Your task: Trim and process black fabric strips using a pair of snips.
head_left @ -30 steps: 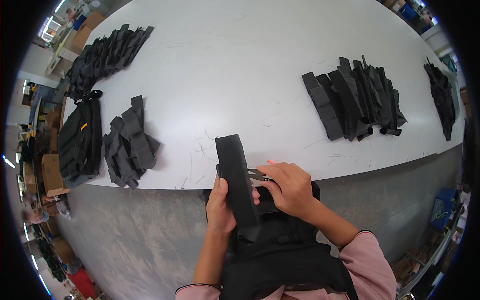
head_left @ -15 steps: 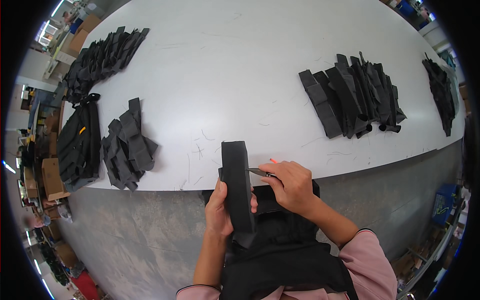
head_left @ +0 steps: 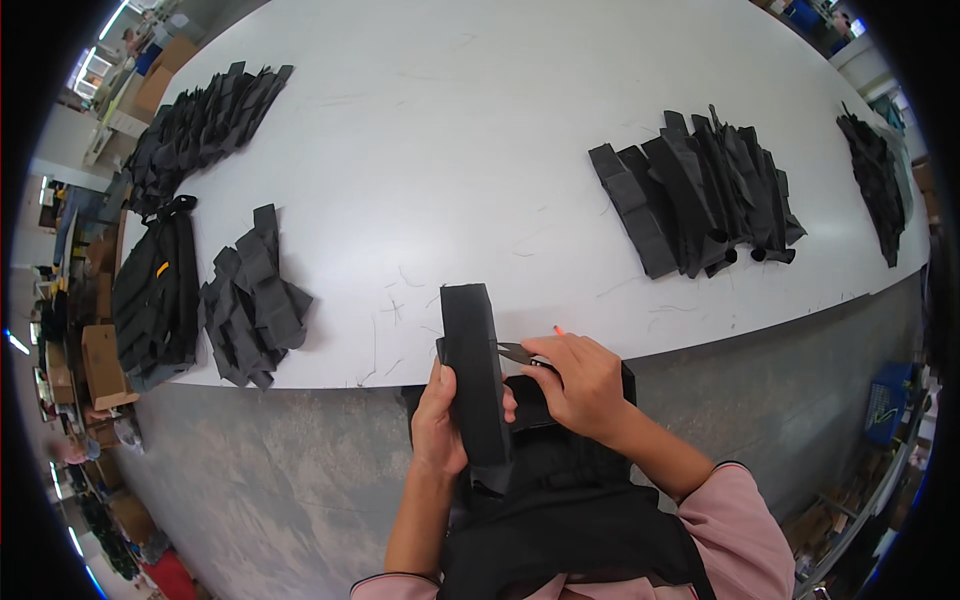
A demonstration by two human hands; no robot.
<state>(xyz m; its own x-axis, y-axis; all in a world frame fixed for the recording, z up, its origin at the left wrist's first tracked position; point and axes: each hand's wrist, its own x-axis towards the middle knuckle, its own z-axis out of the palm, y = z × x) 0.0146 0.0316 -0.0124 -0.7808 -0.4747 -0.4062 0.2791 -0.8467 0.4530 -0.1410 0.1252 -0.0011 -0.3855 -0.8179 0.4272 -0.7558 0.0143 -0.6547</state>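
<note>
My left hand [head_left: 438, 420] is wrapped round a long black fabric piece [head_left: 468, 375], folded into a boxy strip, holding it upright over the table's front edge. The thumb lies along its left side and fingertips show at its right. In my right hand [head_left: 582, 385] is a small pair of thread snips [head_left: 516, 352] with dark pointed blades. The blades are parted, and their tips are at the strip's right edge; whether they touch it I cannot tell. An orange bit [head_left: 559, 330] sticks up behind the fingers.
On the white table [head_left: 430, 150], heaps of black fabric strips lie at the right [head_left: 695, 195], far left [head_left: 205, 125] and near left [head_left: 255, 295]. A black backpack [head_left: 158, 290] rests at the left edge, a dark bundle [head_left: 875, 185] far right. Loose threads are scattered about. A blue crate [head_left: 887, 405] stands on the floor.
The snips' blades have spread apart at the strip's right edge, and the orange bit has shifted slightly right. My left hand keeps its hold on the strip.
</note>
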